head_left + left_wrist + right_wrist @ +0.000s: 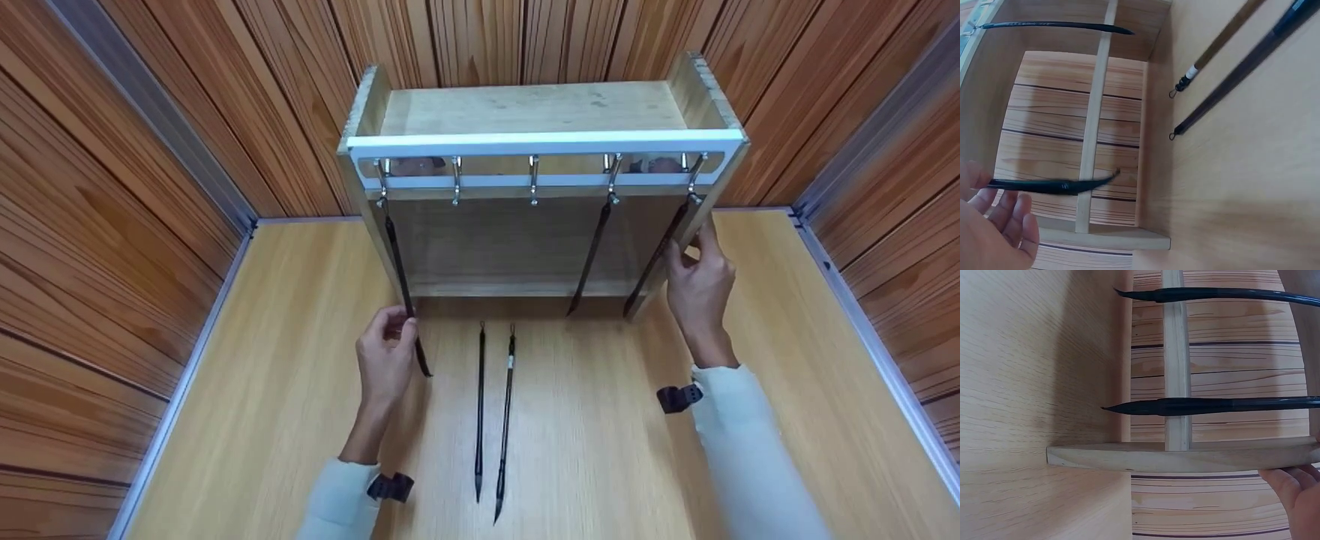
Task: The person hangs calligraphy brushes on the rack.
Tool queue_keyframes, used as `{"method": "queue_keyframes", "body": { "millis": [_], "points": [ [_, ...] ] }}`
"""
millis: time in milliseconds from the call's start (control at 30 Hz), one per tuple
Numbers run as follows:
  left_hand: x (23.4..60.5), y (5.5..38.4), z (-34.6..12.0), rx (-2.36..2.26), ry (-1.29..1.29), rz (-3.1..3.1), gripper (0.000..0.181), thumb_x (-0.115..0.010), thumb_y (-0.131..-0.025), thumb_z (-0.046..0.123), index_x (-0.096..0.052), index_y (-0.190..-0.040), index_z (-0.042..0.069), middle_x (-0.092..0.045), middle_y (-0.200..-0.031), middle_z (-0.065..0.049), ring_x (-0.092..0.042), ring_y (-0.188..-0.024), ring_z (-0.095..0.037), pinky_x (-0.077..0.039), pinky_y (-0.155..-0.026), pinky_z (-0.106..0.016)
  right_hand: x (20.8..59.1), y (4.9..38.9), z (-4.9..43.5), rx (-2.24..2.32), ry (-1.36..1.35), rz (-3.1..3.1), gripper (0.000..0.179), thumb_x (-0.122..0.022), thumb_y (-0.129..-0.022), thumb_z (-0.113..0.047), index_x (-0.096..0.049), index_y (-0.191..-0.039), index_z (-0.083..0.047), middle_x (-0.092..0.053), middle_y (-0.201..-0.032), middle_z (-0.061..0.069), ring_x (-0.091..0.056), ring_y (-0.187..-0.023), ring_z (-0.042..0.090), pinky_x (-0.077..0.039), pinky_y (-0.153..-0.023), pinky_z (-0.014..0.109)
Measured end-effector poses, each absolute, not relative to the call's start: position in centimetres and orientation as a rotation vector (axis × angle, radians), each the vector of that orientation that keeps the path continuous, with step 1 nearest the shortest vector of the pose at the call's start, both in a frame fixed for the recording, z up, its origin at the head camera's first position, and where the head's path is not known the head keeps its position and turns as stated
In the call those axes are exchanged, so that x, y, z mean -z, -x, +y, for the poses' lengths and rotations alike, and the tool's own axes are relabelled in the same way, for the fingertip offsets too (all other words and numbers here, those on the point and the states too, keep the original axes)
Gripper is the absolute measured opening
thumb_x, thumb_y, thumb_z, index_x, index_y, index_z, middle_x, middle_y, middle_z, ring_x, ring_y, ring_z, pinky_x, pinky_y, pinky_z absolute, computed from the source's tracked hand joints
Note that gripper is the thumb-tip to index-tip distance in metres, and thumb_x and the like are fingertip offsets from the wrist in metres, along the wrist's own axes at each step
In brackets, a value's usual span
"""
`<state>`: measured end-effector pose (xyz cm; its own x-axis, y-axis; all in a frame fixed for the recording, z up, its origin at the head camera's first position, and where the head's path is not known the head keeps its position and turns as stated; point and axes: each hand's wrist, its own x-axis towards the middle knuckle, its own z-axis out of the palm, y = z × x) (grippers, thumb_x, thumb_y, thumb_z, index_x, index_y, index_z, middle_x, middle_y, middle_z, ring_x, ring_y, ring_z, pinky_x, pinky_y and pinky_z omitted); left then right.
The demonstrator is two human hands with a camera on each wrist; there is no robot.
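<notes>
My left hand pinches a dark calligraphy brush partway down its handle, between thumb and fingers. That brush hangs from the leftmost hook of a wooden rack, its bristle end downward; in the left wrist view the brush's tip is blurred. On the rack's right side panel my right hand holds the front edge, its fingers partly hidden behind the wood. Two more brushes hang at the right, an inner brush and an outer brush beside the right hand.
Two brushes lie on the wooden table before the rack: a plain dark brush and a brush with a white band, loops toward the rack. Middle hooks, a left one and a centre one, hold nothing. Wood-panelled walls enclose the table.
</notes>
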<state>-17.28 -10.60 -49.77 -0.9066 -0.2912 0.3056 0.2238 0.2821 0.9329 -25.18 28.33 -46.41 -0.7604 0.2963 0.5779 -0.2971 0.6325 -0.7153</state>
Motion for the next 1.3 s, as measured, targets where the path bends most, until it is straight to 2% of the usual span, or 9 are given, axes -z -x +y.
{"method": "queue_keyframes", "body": {
  "millis": [200, 400, 567, 767, 900, 1000, 1167, 1300],
  "points": [
    [50.4, 17.4, -11.1, 1.711, -0.168, -2.152, 0.013, -0.061, -0.096, 0.0, -0.068, -0.107, -0.001, -0.066, -0.097, -0.01, -0.058, -0.088, -0.019, -0.046, -0.077, -0.026, 46.7, 25.0, 28.2, -1.122, 0.01, -2.199, 0.045, -0.06, -0.099, -0.008, -0.052, -0.144, -0.01, -0.068, -0.12, 0.013, -0.067, -0.105, 0.026, -0.054, -0.084, 0.029],
    [50.6, 17.7, -11.4, 1.706, -0.219, -2.16, 0.013, -0.06, -0.097, 0.001, -0.068, -0.107, -0.001, -0.067, -0.101, -0.015, -0.059, -0.091, -0.019, -0.047, -0.08, -0.029, 46.8, 24.9, 28.2, -1.126, 0.019, -2.203, 0.045, -0.06, -0.099, -0.008, -0.052, -0.144, -0.01, -0.068, -0.123, 0.012, -0.066, -0.108, 0.025, -0.053, -0.085, 0.028],
    [50.5, 17.6, -11.3, 1.724, -0.222, -2.175, 0.014, -0.061, -0.097, 0.001, -0.068, -0.109, -0.002, -0.067, -0.101, -0.014, -0.058, -0.091, -0.019, -0.047, -0.079, -0.026, 46.7, 24.9, 28.3, -1.115, -0.004, -2.185, 0.05, -0.061, -0.098, -0.006, -0.05, -0.147, -0.012, -0.068, -0.124, 0.011, -0.067, -0.107, 0.026, -0.053, -0.082, 0.022],
    [50.3, 17.4, -10.8, 1.768, -0.201, -2.18, 0.014, -0.062, -0.097, 0.002, -0.067, -0.11, -0.001, -0.065, -0.099, -0.01, -0.057, -0.089, -0.018, -0.046, -0.076, -0.024, 46.6, 25.0, 28.3, -1.116, 0.007, -2.19, 0.046, -0.061, -0.099, -0.007, -0.051, -0.144, -0.008, -0.068, -0.122, 0.013, -0.067, -0.108, 0.026, -0.053, -0.083, 0.025],
    [50.3, 17.4, -10.5, 1.792, -0.152, -2.177, 0.014, -0.062, -0.095, -0.002, -0.066, -0.108, -0.005, -0.066, -0.097, -0.014, -0.059, -0.086, -0.02, -0.046, -0.073, -0.024, 46.6, 25.2, 28.3, -1.119, 0.008, -2.16, 0.042, -0.062, -0.097, -0.004, -0.056, -0.138, -0.005, -0.07, -0.114, 0.016, -0.069, -0.102, 0.028, -0.053, -0.08, 0.02],
    [50.5, 17.3, -10.4, 1.838, -0.135, -2.191, 0.017, -0.061, -0.095, -0.002, -0.064, -0.111, -0.007, -0.066, -0.099, -0.016, -0.058, -0.086, -0.022, -0.046, -0.072, -0.024, 46.7, 25.3, 28.3, -1.118, 0.0, -2.141, 0.039, -0.061, -0.096, -0.002, -0.058, -0.135, -0.003, -0.07, -0.11, 0.018, -0.069, -0.098, 0.028, -0.053, -0.079, 0.021],
    [50.6, 16.8, -10.2, 1.901, -0.151, -2.243, 0.023, -0.061, -0.097, 0.003, -0.061, -0.119, -0.004, -0.065, -0.106, -0.016, -0.058, -0.093, -0.025, -0.048, -0.075, -0.025, 46.7, 25.2, 28.2, -1.118, 0.003, -2.163, 0.041, -0.061, -0.097, -0.004, -0.056, -0.138, -0.004, -0.069, -0.113, 0.016, -0.068, -0.102, 0.027, -0.054, -0.082, 0.028],
    [50.4, 16.5, -10.1, 1.929, -0.151, -2.28, 0.027, -0.061, -0.098, 0.004, -0.059, -0.124, 0.001, -0.064, -0.107, -0.013, -0.059, -0.096, -0.026, -0.05, -0.078, -0.029, 46.6, 25.2, 28.3, -1.106, 0.004, -2.161, 0.045, -0.061, -0.097, -0.003, -0.054, -0.142, -0.006, -0.07, -0.116, 0.014, -0.069, -0.103, 0.027, -0.054, -0.08, 0.023]
  ]
}}
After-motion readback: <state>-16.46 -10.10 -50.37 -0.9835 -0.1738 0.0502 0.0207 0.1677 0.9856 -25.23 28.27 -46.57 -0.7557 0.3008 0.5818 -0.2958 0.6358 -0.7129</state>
